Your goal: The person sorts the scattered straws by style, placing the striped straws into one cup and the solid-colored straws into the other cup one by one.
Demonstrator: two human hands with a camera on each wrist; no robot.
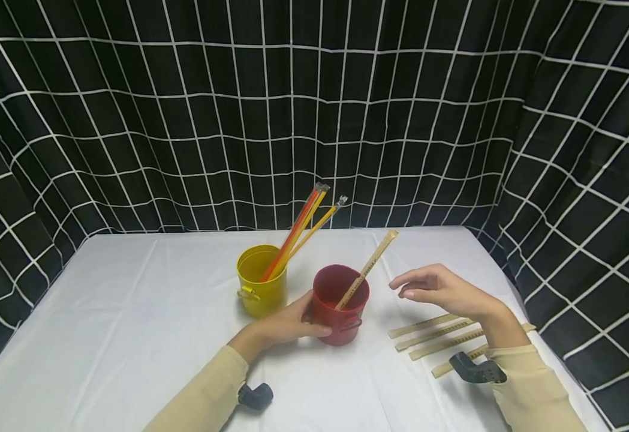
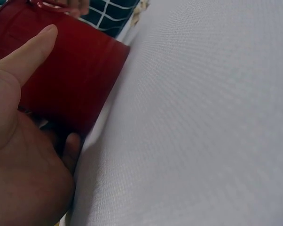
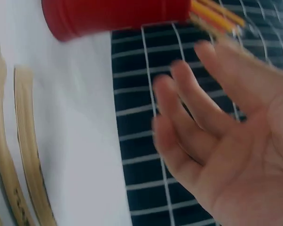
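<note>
My left hand (image 1: 287, 321) holds a small red metal bucket (image 1: 337, 327) by its side, the thumb lying along the wall in the left wrist view. The bucket stands upright on the table, and one tan paper-wrapped pair of chopsticks (image 1: 369, 264) leans in it, sticking out to the upper right. To the right of the bucket my right hand (image 1: 438, 289) hovers above the table. Its fingers are loosely bent and nothing is between them in the right wrist view. Under the right forearm lie several more wrapped chopsticks (image 1: 446, 346), side by side and partly hidden.
Just left of the red bucket stands a yellow bucket (image 1: 262, 298), with orange and yellow sticks (image 1: 295, 237) in clear wrapping leaning out of it. A white cloth (image 1: 131, 312) covers the table. Behind and beside it hangs a black curtain (image 1: 303, 120) with a white grid.
</note>
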